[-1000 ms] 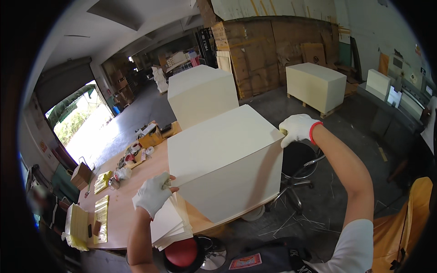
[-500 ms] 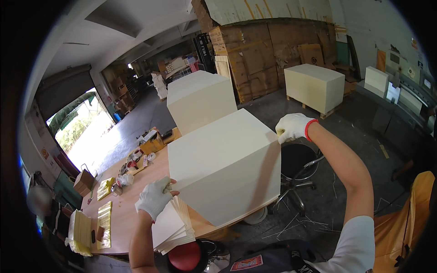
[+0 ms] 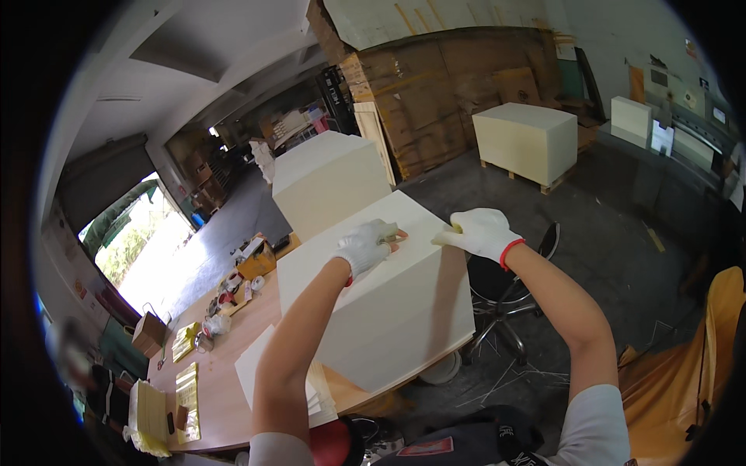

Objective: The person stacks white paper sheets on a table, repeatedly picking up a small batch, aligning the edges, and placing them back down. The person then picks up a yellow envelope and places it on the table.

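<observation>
A tall block of stacked white paper sheets (image 3: pixel 381 326) stands on the front of the wooden table. My left hand (image 3: pixel 365 247), in a white glove with some fingertips bare, lies over the top of the stack with its fingers stretched out. At the stack's right top edge is my right hand (image 3: pixel 482 233), in a white glove with a red cuff; its thumb and fingers are apart, and I make out no sheet between them. Loose white sheets (image 3: pixel 252 359) lie fanned beside the stack, partly hidden behind my left forearm.
Beyond stands another white paper stack (image 3: pixel 330 186); a third stack (image 3: pixel 528 144) rests on a pallet at right. A wheeled stool (image 3: pixel 505 311) is right of the table (image 3: pixel 233 373). Tape rolls (image 3: pixel 225 299), a cardboard box (image 3: pixel 256 260) and yellow-wrapped packs (image 3: pixel 186 404) lie on the left.
My left hand has moved from the stack's near left corner up and right onto its top. My right hand has shifted slightly left along the right edge, its pinch loosened. The view has tilted slightly.
</observation>
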### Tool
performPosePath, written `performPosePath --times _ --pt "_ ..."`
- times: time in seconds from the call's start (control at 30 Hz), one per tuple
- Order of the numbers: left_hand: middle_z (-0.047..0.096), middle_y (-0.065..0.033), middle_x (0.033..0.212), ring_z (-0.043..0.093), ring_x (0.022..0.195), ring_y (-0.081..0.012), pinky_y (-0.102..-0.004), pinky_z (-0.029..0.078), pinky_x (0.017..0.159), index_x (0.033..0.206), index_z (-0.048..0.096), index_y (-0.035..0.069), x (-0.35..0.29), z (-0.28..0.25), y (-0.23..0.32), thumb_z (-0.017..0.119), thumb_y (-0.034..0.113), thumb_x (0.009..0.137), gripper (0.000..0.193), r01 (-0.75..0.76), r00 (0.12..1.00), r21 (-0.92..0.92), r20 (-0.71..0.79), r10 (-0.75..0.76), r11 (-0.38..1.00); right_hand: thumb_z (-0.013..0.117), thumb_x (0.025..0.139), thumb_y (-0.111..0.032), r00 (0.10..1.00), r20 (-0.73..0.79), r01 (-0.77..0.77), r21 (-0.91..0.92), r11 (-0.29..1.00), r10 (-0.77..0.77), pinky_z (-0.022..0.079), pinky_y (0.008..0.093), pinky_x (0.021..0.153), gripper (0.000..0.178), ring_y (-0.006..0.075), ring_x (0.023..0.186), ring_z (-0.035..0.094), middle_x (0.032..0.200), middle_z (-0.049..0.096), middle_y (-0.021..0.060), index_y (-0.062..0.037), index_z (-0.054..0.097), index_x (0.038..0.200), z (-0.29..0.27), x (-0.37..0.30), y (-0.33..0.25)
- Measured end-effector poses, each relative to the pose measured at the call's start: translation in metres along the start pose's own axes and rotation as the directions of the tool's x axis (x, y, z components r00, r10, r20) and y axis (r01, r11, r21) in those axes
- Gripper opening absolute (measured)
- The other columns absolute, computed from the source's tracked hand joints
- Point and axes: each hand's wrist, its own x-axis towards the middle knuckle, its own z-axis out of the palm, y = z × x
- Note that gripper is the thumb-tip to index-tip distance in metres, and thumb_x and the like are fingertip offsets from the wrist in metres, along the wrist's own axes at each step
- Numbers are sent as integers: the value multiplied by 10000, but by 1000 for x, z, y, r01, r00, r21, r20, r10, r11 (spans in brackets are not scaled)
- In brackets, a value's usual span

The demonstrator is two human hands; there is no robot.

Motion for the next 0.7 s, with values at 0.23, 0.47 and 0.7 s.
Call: performPosePath --times 0.23,0.47,0.7 --pt "648 -98 1082 631 1006 -231 -356 511 873 1135 725 128 13 14 9 686 131 897 241 83 996 -192 29 -79 978 500 977 -538 946 -247 225 33 974 -210 489 472 709 513 369 812 652 819 665 155 -56 612 841 -1 25 -6" --pt "660 -101 1216 622 1106 -193 -342 492 955 1294 623 52 11 40 0 548 -7 904 402 -126 990 -485 -118 78 866 454 1011 -562 962 -95 -119 695 710 255 440 404 688 561 325 711 564 746 587 156 -37 570 851 28 28 -17" --pt "659 -110 1239 617 1136 -184 -325 487 978 1327 582 42 6 21 18 649 57 911 421 1 1000 -537 6 3 844 441 1028 -522 914 -257 -7 764 645 315 440 413 692 531 337 726 588 742 569 182 -36 573 861 42 20 -17"
